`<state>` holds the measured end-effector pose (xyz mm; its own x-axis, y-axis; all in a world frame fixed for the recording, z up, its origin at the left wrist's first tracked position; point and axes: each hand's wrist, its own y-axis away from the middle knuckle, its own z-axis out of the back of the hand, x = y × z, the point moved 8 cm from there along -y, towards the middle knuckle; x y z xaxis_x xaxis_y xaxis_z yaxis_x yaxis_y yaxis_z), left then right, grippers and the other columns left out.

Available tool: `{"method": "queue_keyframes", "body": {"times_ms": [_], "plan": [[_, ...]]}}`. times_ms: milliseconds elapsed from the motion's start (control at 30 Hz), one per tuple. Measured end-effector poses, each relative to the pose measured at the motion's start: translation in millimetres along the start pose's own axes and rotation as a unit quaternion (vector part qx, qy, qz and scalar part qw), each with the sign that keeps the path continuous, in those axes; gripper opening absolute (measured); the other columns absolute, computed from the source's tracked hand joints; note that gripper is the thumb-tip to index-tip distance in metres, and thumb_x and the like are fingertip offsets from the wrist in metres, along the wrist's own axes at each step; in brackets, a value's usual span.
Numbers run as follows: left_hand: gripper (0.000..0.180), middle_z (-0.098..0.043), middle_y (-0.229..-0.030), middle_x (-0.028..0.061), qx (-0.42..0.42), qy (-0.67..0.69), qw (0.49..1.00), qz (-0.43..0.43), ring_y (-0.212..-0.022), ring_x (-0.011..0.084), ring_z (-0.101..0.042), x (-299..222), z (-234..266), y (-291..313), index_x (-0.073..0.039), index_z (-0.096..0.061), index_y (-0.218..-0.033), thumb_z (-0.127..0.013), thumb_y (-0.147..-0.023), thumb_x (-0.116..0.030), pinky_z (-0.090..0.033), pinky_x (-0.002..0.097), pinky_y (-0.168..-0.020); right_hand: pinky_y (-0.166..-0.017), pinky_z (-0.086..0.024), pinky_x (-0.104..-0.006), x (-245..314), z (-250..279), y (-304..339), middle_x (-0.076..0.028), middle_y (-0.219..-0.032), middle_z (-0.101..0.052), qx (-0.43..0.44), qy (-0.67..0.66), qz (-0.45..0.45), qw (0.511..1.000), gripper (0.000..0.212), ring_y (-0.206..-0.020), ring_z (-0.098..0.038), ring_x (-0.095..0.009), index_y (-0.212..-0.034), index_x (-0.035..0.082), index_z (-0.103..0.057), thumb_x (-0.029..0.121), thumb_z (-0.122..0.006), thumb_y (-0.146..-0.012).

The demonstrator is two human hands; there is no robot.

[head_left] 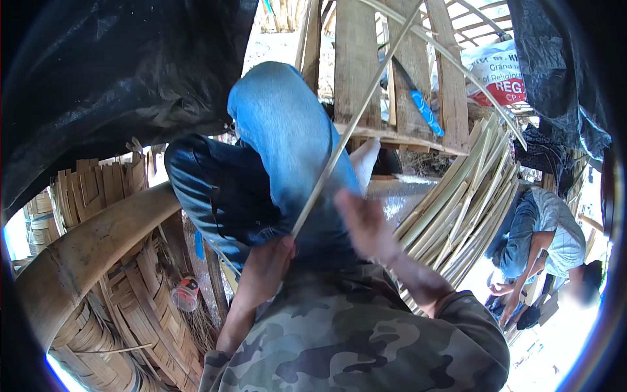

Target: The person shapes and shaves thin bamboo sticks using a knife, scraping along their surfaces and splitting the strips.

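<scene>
My left hand (pixel 266 269) pinches the near end of a long, thin bamboo strip (pixel 362 108) in front of my belly. From there the strip slants up and away to the right, past my raised knee and over the wooden slats. To the right of the strip is my right hand (pixel 367 225), apart from it; motion smears its fingers, so their grip cannot be made out. A knife (pixel 426 112) with a blue handle lies on the slatted wooden platform (pixel 356 65) ahead. Another thin strip (pixel 471 75) crosses above that platform toward the right.
Right of me lies a large bundle of bamboo strips (pixel 450 209); beyond it a person (pixel 552 228) bends forward. A thick bamboo pole (pixel 85 255), woven bamboo work (pixel 124 320) and a clear-and-red plastic container (pixel 186 294) are at left. Black sheeting (pixel 130 72) hangs far left; a printed sack (pixel 493 73) far right.
</scene>
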<state>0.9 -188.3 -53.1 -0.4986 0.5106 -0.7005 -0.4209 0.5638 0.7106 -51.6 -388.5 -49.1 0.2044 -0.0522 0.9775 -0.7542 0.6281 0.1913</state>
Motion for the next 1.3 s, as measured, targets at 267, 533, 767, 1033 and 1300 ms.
{"method": "queue_keyframes", "body": {"times_ms": [267,533,767,1033,1300], "plan": [[0.039,-0.039,-0.054,-0.007,-0.018,-0.035,0.999,-0.028,-0.047,0.0019,-0.032,-6.1,1.5,-3.4,-0.006,-0.055,-0.077,-0.046,-0.099,-0.037,-0.022,0.0209,-0.043,-0.072,-0.05,-0.037,25.1,-21.1,20.9,-0.018,-0.085,-0.066,0.082,0.238,0.174,0.952,0.029,-0.079,-0.065,-0.03,-0.101,-0.001,-0.064,0.025,-0.052,-0.096],[0.035,-0.043,-0.056,-0.0029,-0.031,-0.062,0.995,-0.072,-0.051,0.0054,-0.035,-7.5,13.1,12.3,-0.004,-0.054,-0.077,-0.047,-0.099,-0.03,-0.028,0.0246,-0.046,-0.065,-0.046,-0.0304,16.0,-39.1,24.3,-0.008,-0.072,-0.059,0.231,0.23,0.114,0.938,0.025,-0.069,-0.057,-0.017,-0.094,0.001,-0.062,0.02,-0.045,-0.099],[0.028,-0.044,-0.059,-0.0002,-0.097,-0.057,0.984,-0.137,-0.058,0.006,-0.036,-32.2,26.0,41.0,0.0,-0.055,-0.084,-0.051,-0.097,-0.023,-0.033,0.0264,-0.05,-0.039,-0.025,-0.0211,64.9,-2.7,-81.5,0.002,-0.061,-0.051,-0.011,-0.135,-0.025,0.99,0.033,-0.043,-0.034,-0.003,-0.087,0.004,-0.055,0.035,-0.051,-0.096],[0.024,-0.05,-0.061,0.0047,-0.15,-0.075,0.962,-0.217,-0.058,0.0084,-0.046,-47.2,-31.7,4.7,-0.004,-0.051,-0.099,-0.047,-0.099,-0.028,-0.039,0.0309,-0.05,-0.039,-0.026,-0.0194,115.7,-60.5,-114.8,-0.001,-0.065,-0.06,0.01,-0.14,0.084,0.986,0.029,-0.045,-0.041,-0.001,-0.104,0.005,-0.065,0.032,-0.061,-0.092],[0.036,-0.056,-0.11,0.0099,0.063,-0.116,0.918,-0.374,-0.097,0.0183,-0.055,-54.8,-80.7,-28.5,-0.005,-0.048,-0.122,-0.051,-0.097,-0.03,-0.046,0.0316,-0.081,-0.045,-0.034,-0.0233,141.0,-30.2,-120.9,0.002,-0.054,-0.05,0.031,0.089,0.218,0.971,0.024,-0.048,-0.044,-0.005,-0.083,0.002,-0.062,0.024,-0.062,-0.092]]}}
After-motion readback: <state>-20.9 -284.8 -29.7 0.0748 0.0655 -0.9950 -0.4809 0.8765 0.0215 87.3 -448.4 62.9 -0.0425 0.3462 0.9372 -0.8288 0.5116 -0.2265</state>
